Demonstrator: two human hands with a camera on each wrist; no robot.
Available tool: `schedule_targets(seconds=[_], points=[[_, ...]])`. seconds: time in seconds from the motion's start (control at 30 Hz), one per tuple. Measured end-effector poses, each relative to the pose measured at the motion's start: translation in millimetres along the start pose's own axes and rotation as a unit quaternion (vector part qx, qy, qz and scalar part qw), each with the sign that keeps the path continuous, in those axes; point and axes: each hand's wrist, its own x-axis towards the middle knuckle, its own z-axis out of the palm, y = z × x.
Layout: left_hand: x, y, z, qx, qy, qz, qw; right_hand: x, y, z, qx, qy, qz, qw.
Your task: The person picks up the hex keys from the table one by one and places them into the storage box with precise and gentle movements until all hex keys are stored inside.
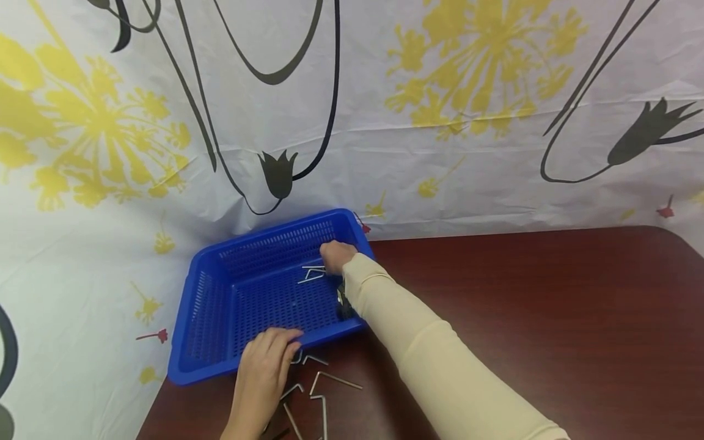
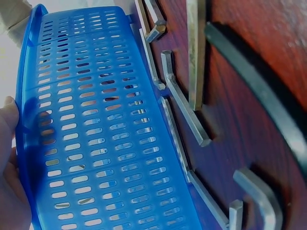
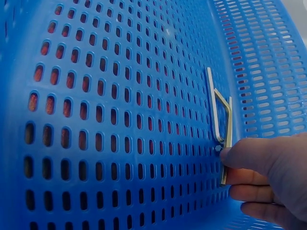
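Observation:
A blue plastic basket (image 1: pixel 324 333) with slotted walls sits on the table. My right hand (image 1: pixel 337 256) reaches inside, near its back right corner. In the right wrist view the thumb and fingers pinch a brassy L-shaped hex key (image 3: pixel 228 128) low over the basket floor. A silver hex key (image 3: pixel 213 103) lies right beside it, and the end of another shows behind. My left hand (image 1: pixel 264 373) grips the basket's front rim, its fingers over the edge. Several bent hex keys (image 1: pixel 324 415) lie on the table in front of the basket, beside the left hand.
A dark object (image 1: pixel 343 302) in the basket's right end is partly hidden by the right sleeve (image 1: pixel 440 348). A black bent bar (image 2: pixel 259 81) lies among the loose keys. Behind the reddish-brown table (image 1: pixel 539 318) hangs a flower-patterned cloth (image 1: pixel 385 171).

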Motion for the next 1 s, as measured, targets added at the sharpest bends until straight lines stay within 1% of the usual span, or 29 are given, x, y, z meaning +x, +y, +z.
schedule_targets(seconds=[0.17,0.33,0.73,1.0], points=[[0.3,0.4,0.0,0.012,0.003,0.002,0.9999,5.4,3.1,4.8,0.008,0.003,-0.011,1.000],[0.6,0.0,0.5,0.012,0.008,0.006,0.9999,7.1,4.1,5.7,0.015,0.001,-0.011,1.000],[0.5,0.5,0.1,0.014,0.004,0.000,0.9999,5.6,2.5,4.3,0.019,-0.007,-0.006,1.000],[0.0,-0.1,0.7,0.016,0.006,0.002,0.9999,6.3,2.9,5.2,0.015,0.004,-0.009,1.000]])
